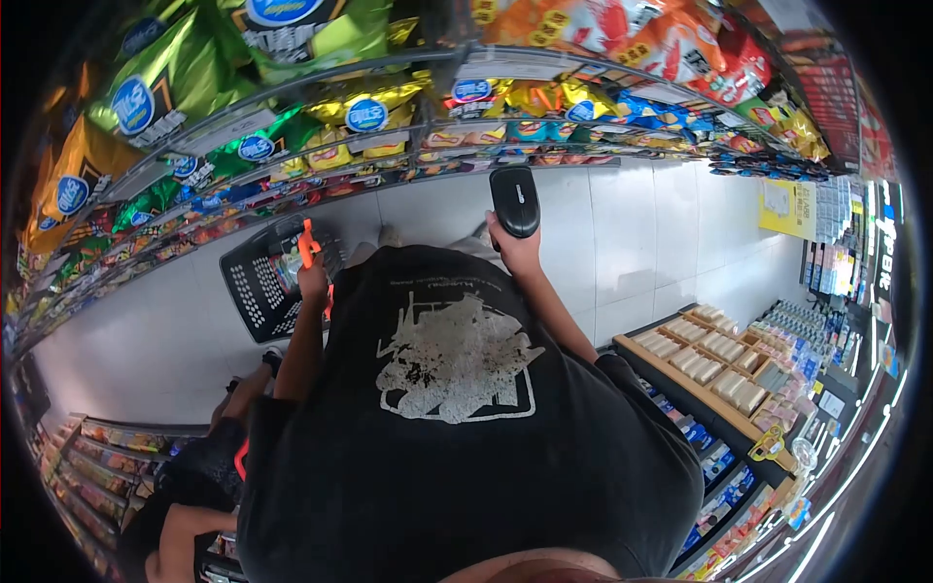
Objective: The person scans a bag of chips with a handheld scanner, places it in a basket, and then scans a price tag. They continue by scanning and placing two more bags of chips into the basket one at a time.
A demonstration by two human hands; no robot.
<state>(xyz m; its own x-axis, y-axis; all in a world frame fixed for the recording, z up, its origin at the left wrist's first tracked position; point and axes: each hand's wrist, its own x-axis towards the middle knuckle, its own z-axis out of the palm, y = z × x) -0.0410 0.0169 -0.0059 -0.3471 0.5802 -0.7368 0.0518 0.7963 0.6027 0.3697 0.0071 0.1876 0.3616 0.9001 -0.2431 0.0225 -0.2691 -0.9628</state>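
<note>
A shop aisle with a pale tiled floor [622, 243] fills the middle of the frame. Shelves of snack bags [321, 117] in green, yellow and orange curve across the top, and a lower shelf of boxed goods [719, 360] runs along the right edge.

The person's black T-shirt [457, 437], with a white print, takes up the lower centre. The right hand [515, 251] is raised at upper centre, fingers wrapped tight around the grip of a black handheld scanner [514, 199]. The scanner's head stands above the hand, against the floor and just below the snack shelves.

The left hand [313, 282], left of centre, is closed around an orange handle [308, 243], which sticks up above the fist. The handle seems to belong to the black mesh basket [255, 291] just beside the hand, but the curved lens makes the join hard to see. The basket hangs over the floor, with a few packets inside.

In the lower left corner is a dark-sleeved arm [185, 530], too warped to place.
</note>
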